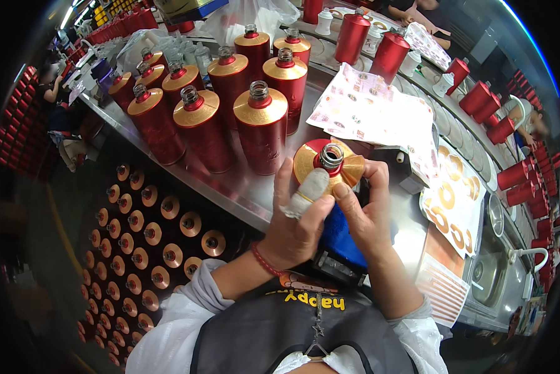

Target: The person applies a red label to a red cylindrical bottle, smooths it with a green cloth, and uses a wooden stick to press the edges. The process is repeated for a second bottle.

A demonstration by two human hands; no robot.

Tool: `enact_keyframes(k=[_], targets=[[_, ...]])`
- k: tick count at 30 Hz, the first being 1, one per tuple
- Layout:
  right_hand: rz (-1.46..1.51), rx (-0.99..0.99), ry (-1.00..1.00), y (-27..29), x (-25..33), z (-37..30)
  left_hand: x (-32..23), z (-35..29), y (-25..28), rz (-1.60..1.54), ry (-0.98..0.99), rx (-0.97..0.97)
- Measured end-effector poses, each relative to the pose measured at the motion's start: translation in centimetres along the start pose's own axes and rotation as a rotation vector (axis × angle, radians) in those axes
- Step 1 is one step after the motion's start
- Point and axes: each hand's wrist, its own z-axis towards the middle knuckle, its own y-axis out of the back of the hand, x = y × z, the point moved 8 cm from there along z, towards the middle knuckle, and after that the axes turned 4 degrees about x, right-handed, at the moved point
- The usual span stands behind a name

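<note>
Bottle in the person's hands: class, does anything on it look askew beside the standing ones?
Yes. On the held bottle, the gold ring flares out at the picture's right, and red shows beside the neck. The standing bottles nearby have gold lying smoothly around theirs.

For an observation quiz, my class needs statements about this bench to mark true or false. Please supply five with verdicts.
1. The left hand and right hand are both on one red bottle. True.
2. That bottle's glass neck is capped. False: it is open.
3. A red bracelet circles the right wrist. False: it is on the left wrist.
4. A sheet with gold rings lies to the right of the hands. True.
5. The metal sink is at the picture's left. False: it is at the right.
</note>
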Motion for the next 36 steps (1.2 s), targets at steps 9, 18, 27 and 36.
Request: enact_keyframes(k=[9,18,27,36], targets=[[0.237,0.118,-0.252,1.1,-3.1,1.0,-0.6,-0.3,-0.7,0.049,-0.023,-0.003],[0.351,0.240,-0.177,-0.1,-3.2,3.0,0.3,-0.9,-1.0,-0.021,-0.001,0.030],[0.359,0.143,-0.141,-0.3,-3.7,2.8,-0.9,0.0,-0.9,0.084,0.034,0.050],[-0.006,0.009,-0.042,0.7,-0.9,1.2,1.0,-0.6,-0.9,-0.034,0.002,0.000]])
